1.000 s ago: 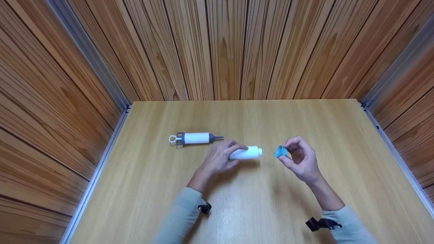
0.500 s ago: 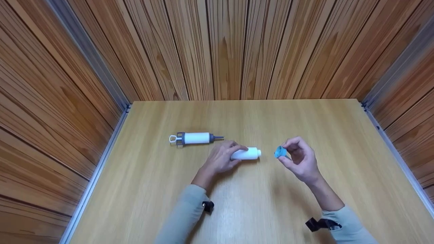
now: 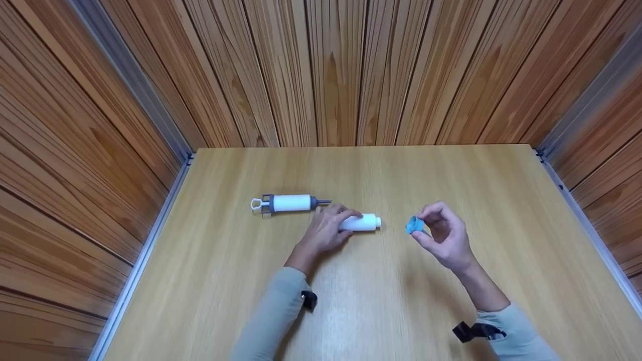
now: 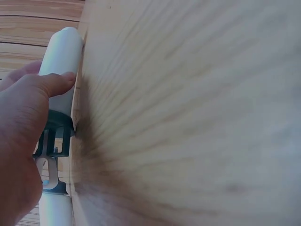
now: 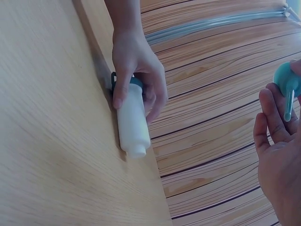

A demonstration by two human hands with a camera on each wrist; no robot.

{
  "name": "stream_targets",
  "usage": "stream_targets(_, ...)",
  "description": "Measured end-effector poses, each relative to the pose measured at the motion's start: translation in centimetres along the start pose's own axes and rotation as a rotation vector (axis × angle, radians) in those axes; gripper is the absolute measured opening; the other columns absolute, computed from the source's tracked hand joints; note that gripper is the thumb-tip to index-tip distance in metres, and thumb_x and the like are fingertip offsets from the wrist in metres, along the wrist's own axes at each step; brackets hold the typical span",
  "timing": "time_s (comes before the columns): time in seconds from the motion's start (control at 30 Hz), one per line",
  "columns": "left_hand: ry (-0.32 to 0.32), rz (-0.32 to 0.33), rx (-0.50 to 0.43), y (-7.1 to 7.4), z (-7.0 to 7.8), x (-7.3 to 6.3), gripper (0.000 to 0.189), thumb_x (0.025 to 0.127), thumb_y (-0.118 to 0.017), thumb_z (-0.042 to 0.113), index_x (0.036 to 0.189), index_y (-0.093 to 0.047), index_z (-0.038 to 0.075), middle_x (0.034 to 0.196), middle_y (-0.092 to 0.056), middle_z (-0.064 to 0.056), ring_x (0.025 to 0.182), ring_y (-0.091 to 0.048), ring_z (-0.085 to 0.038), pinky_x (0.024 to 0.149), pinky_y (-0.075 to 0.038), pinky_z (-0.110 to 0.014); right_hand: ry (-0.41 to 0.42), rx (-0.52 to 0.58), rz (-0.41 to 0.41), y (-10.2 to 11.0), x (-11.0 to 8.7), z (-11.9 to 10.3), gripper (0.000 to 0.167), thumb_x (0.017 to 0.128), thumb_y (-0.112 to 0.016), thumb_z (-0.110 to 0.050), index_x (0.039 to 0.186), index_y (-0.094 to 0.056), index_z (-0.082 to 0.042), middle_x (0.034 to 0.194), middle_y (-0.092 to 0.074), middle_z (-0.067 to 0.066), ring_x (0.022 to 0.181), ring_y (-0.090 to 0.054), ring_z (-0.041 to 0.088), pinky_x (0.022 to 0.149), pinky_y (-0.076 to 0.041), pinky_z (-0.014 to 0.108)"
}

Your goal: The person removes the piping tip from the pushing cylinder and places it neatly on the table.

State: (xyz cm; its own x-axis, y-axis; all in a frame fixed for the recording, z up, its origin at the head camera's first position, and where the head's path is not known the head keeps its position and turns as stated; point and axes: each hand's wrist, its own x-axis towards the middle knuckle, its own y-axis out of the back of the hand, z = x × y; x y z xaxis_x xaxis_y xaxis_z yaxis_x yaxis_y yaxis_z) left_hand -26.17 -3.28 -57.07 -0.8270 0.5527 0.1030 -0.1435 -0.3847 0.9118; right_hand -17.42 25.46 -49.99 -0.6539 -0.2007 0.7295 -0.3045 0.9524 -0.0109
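Observation:
My left hand [image 3: 326, 230] grips a large white plastic syringe barrel [image 3: 362, 222], held low over the table with its bare neck pointing right. In the left wrist view, a dark green flange [image 4: 60, 120] and a pale ring handle [image 4: 52, 173] show at its other end. My right hand [image 3: 445, 235] pinches a blue-green nozzle cap [image 3: 414, 225] between thumb and fingers, a short gap from the neck. The right wrist view shows the cap [image 5: 283, 77] with its thin spout, partly cut off by the frame.
A second white syringe [image 3: 292, 203] lies just beyond my left hand, its dark nozzle toward my fingers. The wooden tabletop [image 3: 381, 311] is bounded by a slatted wood wall [image 3: 336, 75] behind, with metal rails [image 3: 140, 271] along the sides.
My left hand has drawn the syringe barrel slightly left, away from the nozzle cap. My right hand and the cap have stayed in place.

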Motion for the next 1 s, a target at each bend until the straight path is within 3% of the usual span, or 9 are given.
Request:
stream_targets(0.27,0.010,0.008,-0.012,0.17,0.03,0.28,0.045,0.108,-0.078,0.030,0.151,-0.067,0.035,0.152,-0.068,-0.007,0.143,-0.062,-0.031,0.111,-0.046,-0.049,-0.005,-0.014,-0.009,-0.04,0.12,-0.07,0.029,0.088,-0.069,0.027,0.109,-0.049,0.025,0.110,-0.074,-0.001,0.097,-0.073,0.011,0.094,-0.063,0.019)
stream_targets(0.57,-0.010,0.020,-0.002,0.11,-0.07,0.31,0.042,0.107,-0.079,0.030,0.148,-0.069,0.034,0.148,-0.071,-0.007,0.139,-0.064,-0.030,0.109,-0.047,-0.049,-0.010,-0.003,-0.004,-0.05,0.04,-0.01,0.033,0.097,-0.078,0.009,0.109,-0.051,0.023,0.108,-0.076,-0.002,0.094,-0.073,0.014,0.092,-0.064,0.019)
stream_targets(0.77,0.006,0.013,-0.008,0.20,-0.01,0.22,0.044,0.106,-0.080,0.030,0.148,-0.070,0.034,0.151,-0.069,-0.006,0.140,-0.062,-0.031,0.112,-0.046,-0.051,-0.012,-0.014,-0.025,-0.01,-0.06,-0.02,0.029,0.093,-0.072,0.020,0.110,-0.050,0.024,0.109,-0.074,-0.001,0.096,-0.073,0.014,0.093,-0.064,0.020)
stream_targets(1.0,0.008,0.011,-0.002,0.15,-0.01,0.15,0.054,0.102,-0.085,0.031,0.153,-0.067,0.036,0.156,-0.066,-0.005,0.146,-0.059,-0.032,0.118,-0.044,-0.056,-0.021,-0.010,-0.020,-0.03,-0.04,-0.01,0.031,0.096,-0.075,0.014,0.110,-0.050,0.024,0.109,-0.074,-0.002,0.095,-0.072,0.014,0.093,-0.064,0.020)
